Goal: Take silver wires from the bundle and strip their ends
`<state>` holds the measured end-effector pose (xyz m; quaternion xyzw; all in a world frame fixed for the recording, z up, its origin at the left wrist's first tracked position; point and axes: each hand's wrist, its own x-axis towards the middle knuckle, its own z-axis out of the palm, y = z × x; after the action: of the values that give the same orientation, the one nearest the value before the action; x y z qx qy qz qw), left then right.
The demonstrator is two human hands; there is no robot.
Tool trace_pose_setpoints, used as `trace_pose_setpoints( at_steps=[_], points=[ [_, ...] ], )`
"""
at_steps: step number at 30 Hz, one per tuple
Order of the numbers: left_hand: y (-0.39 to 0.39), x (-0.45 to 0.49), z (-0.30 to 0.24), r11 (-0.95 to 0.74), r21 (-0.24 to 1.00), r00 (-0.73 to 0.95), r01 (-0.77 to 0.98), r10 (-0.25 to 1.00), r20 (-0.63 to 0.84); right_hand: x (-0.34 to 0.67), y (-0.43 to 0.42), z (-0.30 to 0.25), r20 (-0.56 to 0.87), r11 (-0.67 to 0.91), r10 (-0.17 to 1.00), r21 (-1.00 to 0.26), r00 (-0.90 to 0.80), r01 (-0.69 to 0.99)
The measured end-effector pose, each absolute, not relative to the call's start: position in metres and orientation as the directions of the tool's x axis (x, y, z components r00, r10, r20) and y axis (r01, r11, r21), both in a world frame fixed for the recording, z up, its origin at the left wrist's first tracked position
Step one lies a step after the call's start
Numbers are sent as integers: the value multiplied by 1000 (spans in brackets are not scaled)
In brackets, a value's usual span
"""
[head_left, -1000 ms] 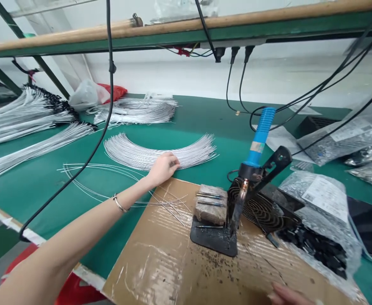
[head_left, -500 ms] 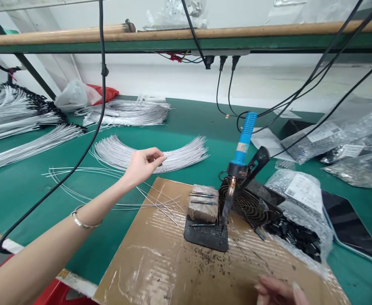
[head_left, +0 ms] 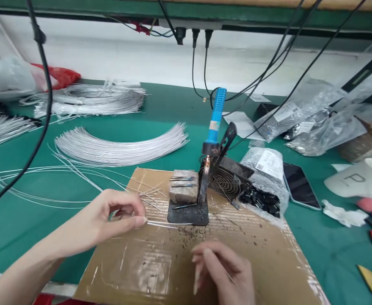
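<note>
My left hand [head_left: 117, 216] pinches thin white wires [head_left: 162, 224] between thumb and fingertips, just above the cardboard sheet [head_left: 131, 267]. Their free ends point right, toward the foot of the soldering iron stand [head_left: 188, 214]. My right hand [head_left: 222, 271] hovers over the near part of the cardboard with curled fingers drawn together. What lies in them, if anything, I cannot make out. A blue-handled soldering iron [head_left: 216, 112] leans upright in the stand, beside a worn block [head_left: 183, 192] with several metal tips on it.
Behind my left hand lies a curved bundle of white wires [head_left: 119, 150], with loose wires nearer. A small fan [head_left: 225, 182], a bag of black parts [head_left: 262, 199] and a phone [head_left: 301, 184] stand right of the iron. Black cables [head_left: 48, 106] hang from above.
My left hand has come back from the wire bundle toward the cardboard, with wires now in its pinch. My right hand has risen farther into view. The camera has turned right and down.
</note>
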<state>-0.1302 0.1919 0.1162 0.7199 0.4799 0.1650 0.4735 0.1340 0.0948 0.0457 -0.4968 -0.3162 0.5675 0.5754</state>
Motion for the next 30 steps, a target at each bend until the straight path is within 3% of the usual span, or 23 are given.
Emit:
trace_pose_setpoints(
  at_steps=[6, 14, 21, 27, 30],
  points=[
    [177, -121, 109, -108, 868, 539, 484, 819, -199, 109, 108, 53, -268, -262, 963, -879, -42, -398],
    [176, -130, 108, -128, 850, 529, 512, 826, -194, 115, 107, 49, -261, -241, 965, -895, 2, -375],
    [174, -137, 105, -59, 850, 525, 523, 808, -267, 121, 106, 48, -267, -274, 961, -880, -72, -387],
    [165, -135, 104, -86, 808, 510, 583, 813, -282, 125, 104, 48, -133, -142, 990, -944, -52, -299],
    [143, -122, 102, -114, 711, 325, 694, 931, -168, 126, 102, 44, -14, -18, 1000, -988, -27, -154]
  ],
)
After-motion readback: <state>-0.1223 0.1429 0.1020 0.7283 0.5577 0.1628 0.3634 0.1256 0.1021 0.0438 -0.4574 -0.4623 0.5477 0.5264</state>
